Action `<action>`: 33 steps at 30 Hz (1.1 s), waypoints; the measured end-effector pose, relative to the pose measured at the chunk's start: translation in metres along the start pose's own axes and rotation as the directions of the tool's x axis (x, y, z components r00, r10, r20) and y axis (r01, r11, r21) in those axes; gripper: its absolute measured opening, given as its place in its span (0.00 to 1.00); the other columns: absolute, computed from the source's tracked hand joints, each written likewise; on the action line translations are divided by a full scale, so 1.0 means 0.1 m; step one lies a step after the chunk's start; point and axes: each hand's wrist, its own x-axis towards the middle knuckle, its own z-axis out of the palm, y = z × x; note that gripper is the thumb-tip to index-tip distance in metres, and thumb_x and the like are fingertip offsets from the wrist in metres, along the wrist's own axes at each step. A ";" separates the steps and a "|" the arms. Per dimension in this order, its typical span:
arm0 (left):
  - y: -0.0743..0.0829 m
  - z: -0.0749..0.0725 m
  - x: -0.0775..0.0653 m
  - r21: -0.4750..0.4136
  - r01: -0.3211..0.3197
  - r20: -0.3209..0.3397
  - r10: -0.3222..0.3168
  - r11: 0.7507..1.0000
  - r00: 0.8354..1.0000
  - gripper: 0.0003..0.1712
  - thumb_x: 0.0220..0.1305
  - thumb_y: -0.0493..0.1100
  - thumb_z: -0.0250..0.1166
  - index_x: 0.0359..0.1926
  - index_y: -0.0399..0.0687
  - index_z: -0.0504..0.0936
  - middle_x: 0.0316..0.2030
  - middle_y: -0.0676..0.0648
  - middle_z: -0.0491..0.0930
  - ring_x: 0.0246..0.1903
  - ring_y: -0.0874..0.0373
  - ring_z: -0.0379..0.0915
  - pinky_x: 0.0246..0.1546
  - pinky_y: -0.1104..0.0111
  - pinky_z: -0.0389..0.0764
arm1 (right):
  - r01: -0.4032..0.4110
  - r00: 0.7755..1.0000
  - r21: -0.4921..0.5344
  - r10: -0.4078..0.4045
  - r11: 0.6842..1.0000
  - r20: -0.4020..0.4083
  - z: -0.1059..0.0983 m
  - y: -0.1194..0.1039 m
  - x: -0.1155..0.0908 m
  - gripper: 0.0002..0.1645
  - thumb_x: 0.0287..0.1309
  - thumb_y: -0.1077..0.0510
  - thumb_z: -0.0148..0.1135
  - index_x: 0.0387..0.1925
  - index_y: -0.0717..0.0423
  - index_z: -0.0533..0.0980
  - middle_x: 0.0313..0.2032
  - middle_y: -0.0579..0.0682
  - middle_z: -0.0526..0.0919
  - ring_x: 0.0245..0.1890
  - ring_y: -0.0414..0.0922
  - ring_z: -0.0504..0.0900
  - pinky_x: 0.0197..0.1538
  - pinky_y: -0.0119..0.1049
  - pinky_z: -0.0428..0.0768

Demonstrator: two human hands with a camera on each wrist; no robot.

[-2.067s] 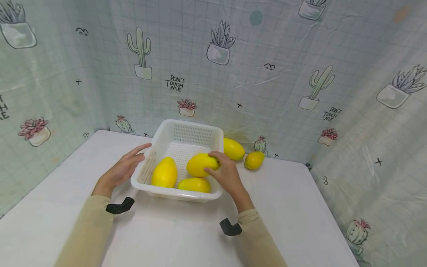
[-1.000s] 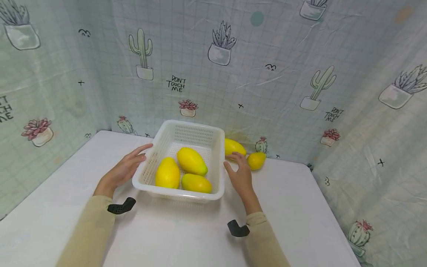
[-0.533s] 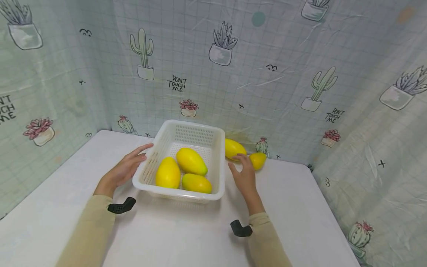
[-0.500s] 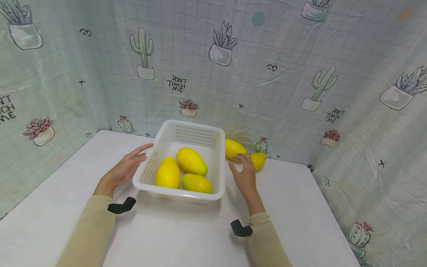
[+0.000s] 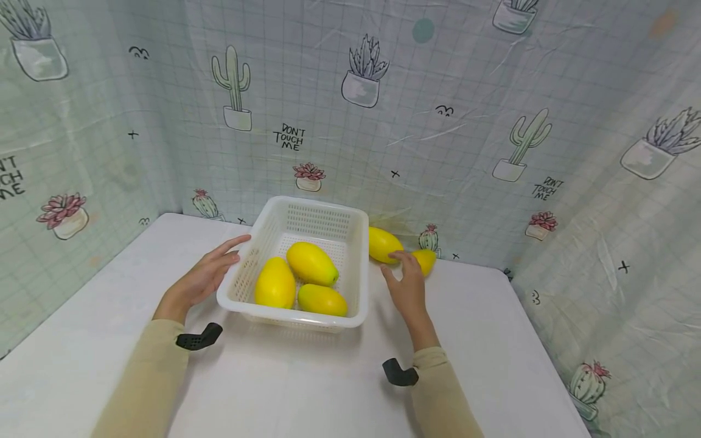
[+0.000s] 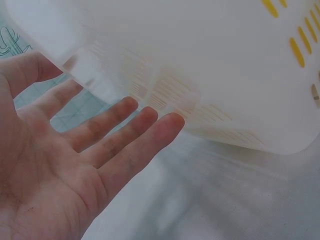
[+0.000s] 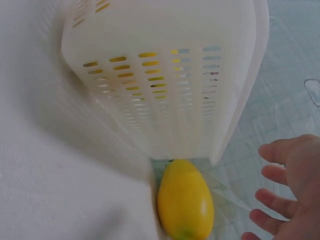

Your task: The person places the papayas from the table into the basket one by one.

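Note:
A white plastic basket (image 5: 358,267) holds three yellow mangoes: one at the left (image 5: 275,283), one at the middle (image 5: 312,263) and a smaller one at the front (image 5: 322,300). Along the basket's left wall, my left hand (image 5: 199,280) has its fingers straight, the tips at the wall in the left wrist view. To the right of the basket, my right hand (image 5: 408,286) reaches over the table, fingers spread and slightly bent, nothing between them in the right wrist view. It is nearest two more mangoes, a larger one (image 5: 383,244) and a smaller one (image 5: 426,260) partly hidden by the hand.
The white table (image 5: 296,383) runs up to a cactus-print curtain (image 5: 394,140) at the back. The larger loose mango lies close to the basket's right rear corner, near that curtain. Dark wrist mounts (image 5: 400,372) stick out from the sleeves.
My right hand has let go of a mango inside the basket, come out over the right rim, and moved right towards the loose mangoes. My left hand has stayed at the basket's wall.

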 end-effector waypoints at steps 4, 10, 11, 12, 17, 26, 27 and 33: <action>0.00 0.00 0.01 0.003 -0.003 -0.005 0.003 1.000 1.000 0.28 0.70 0.49 0.45 0.69 0.69 0.51 0.69 0.46 0.52 0.54 0.63 0.70 0.49 0.69 0.77 | 0.004 1.000 0.000 -0.004 1.000 -0.009 -0.02 0.03 0.01 0.20 0.55 0.53 0.61 0.49 0.53 0.73 0.53 0.50 0.72 0.58 0.48 0.68 0.62 0.45 0.69; -0.01 -0.02 0.01 0.015 -0.012 -0.007 0.012 1.000 1.000 0.29 0.69 0.50 0.46 0.69 0.69 0.50 0.70 0.46 0.50 0.54 0.66 0.69 0.49 0.69 0.77 | -0.017 1.000 -0.005 0.016 1.000 -0.015 -0.02 0.06 0.01 0.20 0.56 0.52 0.61 0.50 0.50 0.73 0.55 0.49 0.71 0.60 0.48 0.67 0.65 0.47 0.64; -0.01 -0.02 0.02 0.016 -0.011 -0.006 0.011 1.000 1.000 0.29 0.69 0.50 0.46 0.69 0.70 0.50 0.70 0.46 0.50 0.54 0.66 0.70 0.49 0.69 0.77 | -0.024 1.000 -0.003 0.024 1.000 -0.014 -0.02 0.07 0.01 0.20 0.56 0.52 0.61 0.51 0.50 0.73 0.56 0.49 0.71 0.60 0.48 0.67 0.65 0.47 0.64; -0.01 -0.02 0.02 0.018 -0.011 -0.006 0.011 1.000 1.000 0.29 0.69 0.50 0.46 0.69 0.69 0.50 0.70 0.46 0.50 0.53 0.66 0.70 0.49 0.69 0.77 | -0.032 0.999 -0.004 0.032 0.999 -0.011 -0.03 0.07 0.01 0.20 0.56 0.52 0.60 0.51 0.50 0.72 0.56 0.49 0.71 0.61 0.48 0.66 0.65 0.47 0.64; -0.02 -0.03 0.02 0.027 0.001 -0.011 -0.001 1.000 1.000 0.29 0.69 0.50 0.46 0.69 0.70 0.50 0.70 0.45 0.50 0.54 0.65 0.69 0.50 0.67 0.77 | -0.065 0.998 -0.019 0.065 0.998 -0.007 -0.05 0.10 0.02 0.21 0.57 0.50 0.59 0.52 0.48 0.72 0.58 0.47 0.70 0.61 0.47 0.66 0.66 0.46 0.63; -0.01 -0.02 0.01 -0.002 -0.019 0.023 0.020 1.000 1.000 0.29 0.70 0.47 0.44 0.70 0.66 0.48 0.69 0.45 0.50 0.54 0.64 0.69 0.49 0.69 0.77 | -0.076 0.997 -0.011 0.075 0.997 -0.030 -0.09 0.15 0.03 0.21 0.56 0.50 0.60 0.52 0.50 0.72 0.56 0.48 0.71 0.61 0.48 0.66 0.66 0.46 0.63; -0.01 -0.02 0.00 -0.007 -0.024 0.031 0.024 1.000 0.999 0.30 0.71 0.47 0.44 0.70 0.65 0.48 0.69 0.44 0.50 0.54 0.63 0.69 0.49 0.70 0.77 | -0.074 0.997 -0.009 0.074 0.997 -0.031 -0.10 0.16 0.03 0.21 0.56 0.51 0.60 0.52 0.50 0.72 0.57 0.49 0.71 0.61 0.48 0.66 0.66 0.47 0.63; -0.01 -0.01 0.01 -0.018 -0.012 0.021 0.013 1.000 1.000 0.29 0.71 0.47 0.44 0.70 0.66 0.49 0.69 0.45 0.50 0.55 0.62 0.69 0.49 0.69 0.77 | -0.078 0.996 -0.018 0.077 0.997 -0.049 -0.11 0.19 0.03 0.20 0.55 0.51 0.61 0.51 0.48 0.73 0.56 0.48 0.71 0.60 0.48 0.66 0.65 0.48 0.63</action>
